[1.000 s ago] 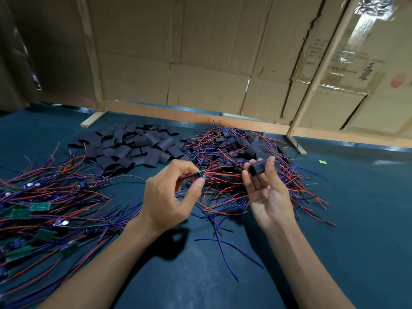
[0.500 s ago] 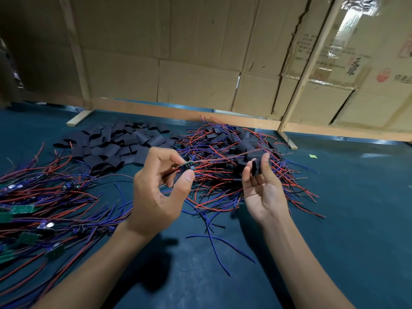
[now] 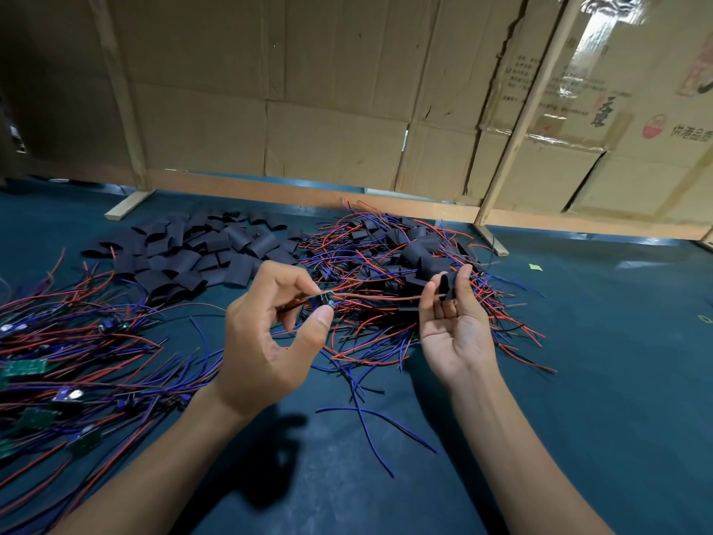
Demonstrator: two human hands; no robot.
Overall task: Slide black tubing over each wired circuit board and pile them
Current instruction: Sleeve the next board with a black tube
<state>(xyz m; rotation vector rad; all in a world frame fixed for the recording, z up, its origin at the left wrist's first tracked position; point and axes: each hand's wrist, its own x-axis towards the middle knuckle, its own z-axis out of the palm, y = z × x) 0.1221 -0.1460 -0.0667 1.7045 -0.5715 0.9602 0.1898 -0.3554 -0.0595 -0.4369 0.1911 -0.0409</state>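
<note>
A dark teal surface (image 3: pixel 578 380) runs back to a wall of flattened cardboard boxes (image 3: pixel 332 110) braced by pale wooden strips (image 3: pixel 521 110), with a small green scrap (image 3: pixel 535 267) lying far right.

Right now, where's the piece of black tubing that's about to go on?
In the head view it is right of centre: the black tubing piece is pinched in the right hand, above the sleeved pile, with the board's wires reaching toward it.

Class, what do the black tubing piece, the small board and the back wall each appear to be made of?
Tubing piece: probably thin matte plastic or rubber; loose ones lie flattened and curl.
Board: green, likely rigid circuit laminate, with components on it.
Wall: brown corrugated cardboard, creased and taped.
</note>
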